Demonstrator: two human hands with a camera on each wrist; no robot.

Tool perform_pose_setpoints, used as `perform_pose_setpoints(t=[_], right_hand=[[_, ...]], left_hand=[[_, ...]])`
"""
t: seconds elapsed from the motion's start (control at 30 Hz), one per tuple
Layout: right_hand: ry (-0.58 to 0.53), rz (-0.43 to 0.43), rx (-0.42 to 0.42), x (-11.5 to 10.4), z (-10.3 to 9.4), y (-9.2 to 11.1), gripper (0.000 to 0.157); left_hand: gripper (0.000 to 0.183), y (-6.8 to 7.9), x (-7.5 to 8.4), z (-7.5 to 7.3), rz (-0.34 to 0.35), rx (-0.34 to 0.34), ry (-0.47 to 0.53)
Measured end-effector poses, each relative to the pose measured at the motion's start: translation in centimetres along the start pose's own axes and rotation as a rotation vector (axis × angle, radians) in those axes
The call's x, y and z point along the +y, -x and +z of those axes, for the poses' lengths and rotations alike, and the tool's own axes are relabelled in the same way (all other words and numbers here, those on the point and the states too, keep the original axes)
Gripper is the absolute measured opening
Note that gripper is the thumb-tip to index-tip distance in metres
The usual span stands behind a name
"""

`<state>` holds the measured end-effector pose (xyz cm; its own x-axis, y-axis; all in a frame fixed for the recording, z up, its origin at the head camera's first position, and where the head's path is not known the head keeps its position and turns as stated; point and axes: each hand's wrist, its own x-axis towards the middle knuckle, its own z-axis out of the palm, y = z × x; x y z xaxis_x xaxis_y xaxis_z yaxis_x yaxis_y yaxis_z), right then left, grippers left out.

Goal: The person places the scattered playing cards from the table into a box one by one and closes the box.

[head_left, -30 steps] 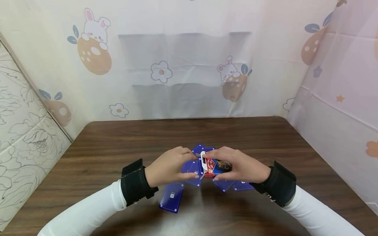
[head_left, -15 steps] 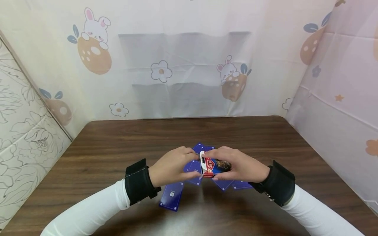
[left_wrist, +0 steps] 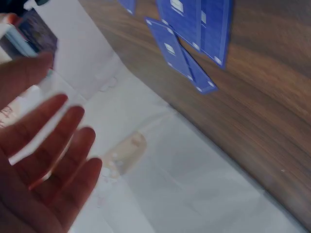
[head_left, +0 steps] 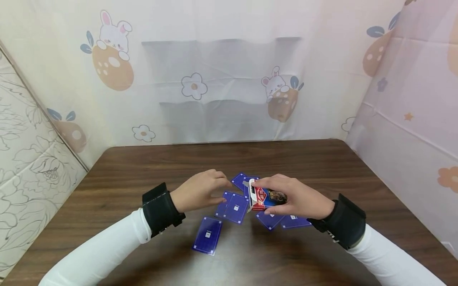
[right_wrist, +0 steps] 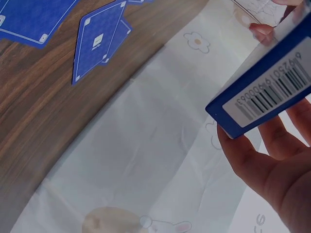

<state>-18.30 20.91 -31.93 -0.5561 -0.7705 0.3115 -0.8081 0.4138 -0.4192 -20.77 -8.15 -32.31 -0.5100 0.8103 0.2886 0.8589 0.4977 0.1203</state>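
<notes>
My right hand (head_left: pixel 298 198) grips a red and blue playing card box (head_left: pixel 262 194) between thumb and fingers, a little above the table. The box's white end flap stands open on its left side. A barcode shows on the box's blue side (right_wrist: pixel 265 94) in the right wrist view. To the left, my left hand (head_left: pixel 201 191) hovers with relaxed, parted fingers (left_wrist: pixel 73 150) and holds nothing, apart from the box. Blue-backed playing cards lie below: a pair (head_left: pixel 235 208) between the hands, others (head_left: pixel 270 220) under the right hand.
A lone playing card (head_left: pixel 207 235) lies nearest the front. More cards (head_left: pixel 239 180) lie behind the box. The brown wooden table (head_left: pixel 161 167) ends at a white patterned cloth (head_left: pixel 229 79) at the back, with cloth walls at both sides.
My left hand has drawn away from the box to the left, uncovering cards beneath it. The box in my right hand has shifted slightly right and tilted.
</notes>
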Motion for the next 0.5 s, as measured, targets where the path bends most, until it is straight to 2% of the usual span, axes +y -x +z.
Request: perform_pose_setpoints(t=[0.13,0.3,0.5], right_hand=[[0.018,-0.015,0.006,0.1,-0.3,0.3,0.061],[0.026,-0.032,0.025,0.3,-0.6,0.5,0.061],[0.04,-0.033,0.034,0.5,-0.5,1.0,0.061]], left_hand=[[0.031,-1.3,-1.4,0.7,0.091,-0.076,-0.038],[0.032,-3.9,-2.6,1.9,0.22,-0.176,-0.126],[0.03,-6.7,-3.0,3.7,0.289,-0.257,-0.175]])
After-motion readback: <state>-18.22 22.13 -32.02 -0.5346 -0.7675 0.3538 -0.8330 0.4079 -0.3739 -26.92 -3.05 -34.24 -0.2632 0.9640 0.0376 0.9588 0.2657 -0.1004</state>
